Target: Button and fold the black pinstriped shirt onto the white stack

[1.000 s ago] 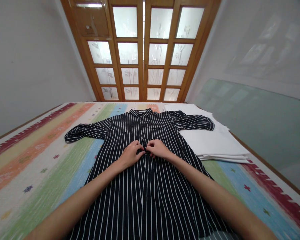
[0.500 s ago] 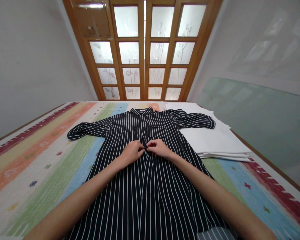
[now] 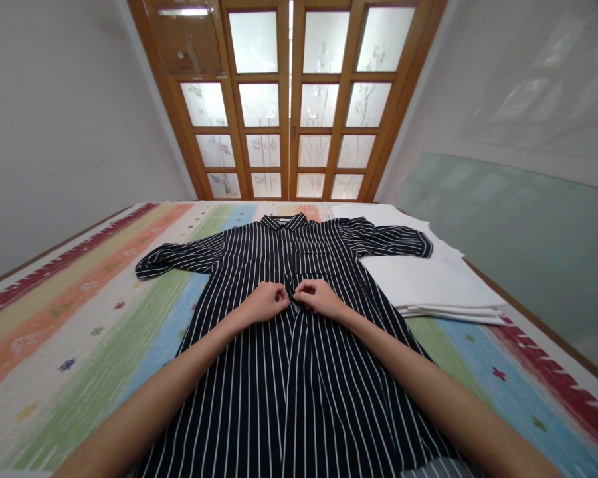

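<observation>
– Pinching w/ L hand (image 3: 269,302) & R hand (image 3: 319,297)?
– Yep, at front opening (image 3: 292,321) of striped shirt (image 3: 289,372), laid out on patterned cover (image 3: 99,345).
– Step?
– Prob. fastening or undoing; can't tell which. Next: prob. needs steady grip, both sides lined up.

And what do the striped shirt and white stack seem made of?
Striped shirt: thin, matte fabric, perhaps woven cotton, judging by its soft folds. White stack: probably matte folded cloth, from its rounded layered edges; paper isn't ruled out.
</observation>
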Tool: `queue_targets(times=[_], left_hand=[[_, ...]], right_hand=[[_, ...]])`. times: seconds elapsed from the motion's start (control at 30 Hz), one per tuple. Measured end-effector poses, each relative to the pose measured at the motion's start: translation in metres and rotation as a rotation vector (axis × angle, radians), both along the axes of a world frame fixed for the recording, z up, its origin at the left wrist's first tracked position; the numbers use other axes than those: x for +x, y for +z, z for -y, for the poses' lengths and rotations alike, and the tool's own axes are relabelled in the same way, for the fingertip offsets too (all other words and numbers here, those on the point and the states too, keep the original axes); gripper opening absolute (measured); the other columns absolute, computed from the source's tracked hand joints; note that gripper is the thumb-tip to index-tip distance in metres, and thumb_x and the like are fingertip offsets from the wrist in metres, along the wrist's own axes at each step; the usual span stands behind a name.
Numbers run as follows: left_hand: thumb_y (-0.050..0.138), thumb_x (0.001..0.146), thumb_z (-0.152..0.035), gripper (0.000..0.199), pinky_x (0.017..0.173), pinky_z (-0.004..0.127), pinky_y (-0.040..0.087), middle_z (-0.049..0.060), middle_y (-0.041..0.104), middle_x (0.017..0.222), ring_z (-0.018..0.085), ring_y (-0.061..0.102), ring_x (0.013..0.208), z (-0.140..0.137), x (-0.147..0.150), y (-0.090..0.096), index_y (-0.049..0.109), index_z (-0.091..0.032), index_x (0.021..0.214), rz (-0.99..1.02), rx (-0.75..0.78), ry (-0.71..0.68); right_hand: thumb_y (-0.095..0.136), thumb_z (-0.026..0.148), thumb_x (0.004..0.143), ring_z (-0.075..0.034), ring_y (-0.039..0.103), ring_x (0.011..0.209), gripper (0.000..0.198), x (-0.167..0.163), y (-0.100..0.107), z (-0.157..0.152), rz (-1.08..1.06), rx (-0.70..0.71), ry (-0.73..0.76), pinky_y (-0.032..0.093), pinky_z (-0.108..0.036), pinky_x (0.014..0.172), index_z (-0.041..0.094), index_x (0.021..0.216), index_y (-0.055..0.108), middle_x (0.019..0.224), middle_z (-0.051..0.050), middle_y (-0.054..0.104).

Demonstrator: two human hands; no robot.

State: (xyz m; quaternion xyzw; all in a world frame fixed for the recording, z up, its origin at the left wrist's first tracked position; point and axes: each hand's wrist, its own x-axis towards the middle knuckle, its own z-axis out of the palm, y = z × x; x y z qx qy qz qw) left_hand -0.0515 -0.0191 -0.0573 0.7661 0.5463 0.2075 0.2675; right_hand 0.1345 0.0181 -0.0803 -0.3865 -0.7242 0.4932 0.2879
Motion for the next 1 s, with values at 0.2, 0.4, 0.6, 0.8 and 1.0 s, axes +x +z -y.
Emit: queue_targets(times=[0.2, 0.4, 0.6, 0.8, 1.0], left_hand=[[0.053, 0.083, -0.029, 0.018, 0.042, 0.020, 0.036, -0.002, 0.064, 0.055, 0.008, 0.048, 0.038, -0.005, -0.006, 0.002, 0.062, -0.014, 0.081, 0.180, -0.350, 0.030], [0.052, 0.082, -0.027, 0.016, 0.033, 0.016, 0.025, -0.003, 0.060, 0.053, 0.004, 0.039, 0.033, 0.000, -0.006, 0.011, 0.061, -0.013, 0.083, 0.335, -0.497, 0.123], [0.053, 0.080, -0.026, 0.014, 0.032, 0.016, 0.026, -0.004, 0.058, 0.051, 0.004, 0.040, 0.033, -0.001, -0.011, 0.006, 0.060, -0.014, 0.079, 0.449, -0.532, 0.133], [0.058, 0.079, -0.033, 0.019, 0.032, 0.016, 0.026, -0.004, 0.057, 0.052, 0.004, 0.041, 0.033, -0.002, -0.012, 0.002, 0.060, -0.014, 0.077, 0.471, -0.533, 0.149], [0.057, 0.082, -0.028, 0.015, 0.033, 0.016, 0.029, -0.004, 0.059, 0.052, 0.005, 0.043, 0.033, -0.001, -0.008, 0.000, 0.059, -0.014, 0.077, 0.437, -0.520, 0.148]], right_hand=[[0.060, 0.025, 0.079, -0.009, 0.052, 0.047, 0.013, 0.001, -0.003, -0.002, 0.015, 0.085, 0.042, 0.042, -0.021, 0.049, 0.016, 0.077, 0.069, 0.061, 0.002, 0.062], [0.063, 0.023, 0.078, -0.011, 0.058, 0.057, 0.013, 0.000, -0.008, -0.003, 0.012, 0.144, 0.036, 0.045, -0.023, 0.056, 0.016, 0.084, 0.072, 0.072, -0.001, 0.068], [0.064, 0.021, 0.077, -0.013, 0.060, 0.062, 0.013, 0.001, -0.007, -0.002, 0.020, 0.154, 0.033, 0.046, -0.024, 0.060, 0.016, 0.084, 0.073, 0.072, -0.001, 0.068], [0.065, 0.021, 0.075, -0.013, 0.060, 0.064, 0.013, 0.000, -0.005, -0.001, 0.016, 0.155, 0.033, 0.046, -0.024, 0.061, 0.015, 0.084, 0.073, 0.072, -0.002, 0.068], [0.063, 0.024, 0.078, -0.012, 0.059, 0.059, 0.014, 0.000, 0.000, 0.001, -0.001, 0.085, 0.044, 0.046, -0.024, 0.058, 0.016, 0.083, 0.073, 0.072, -0.001, 0.068]])
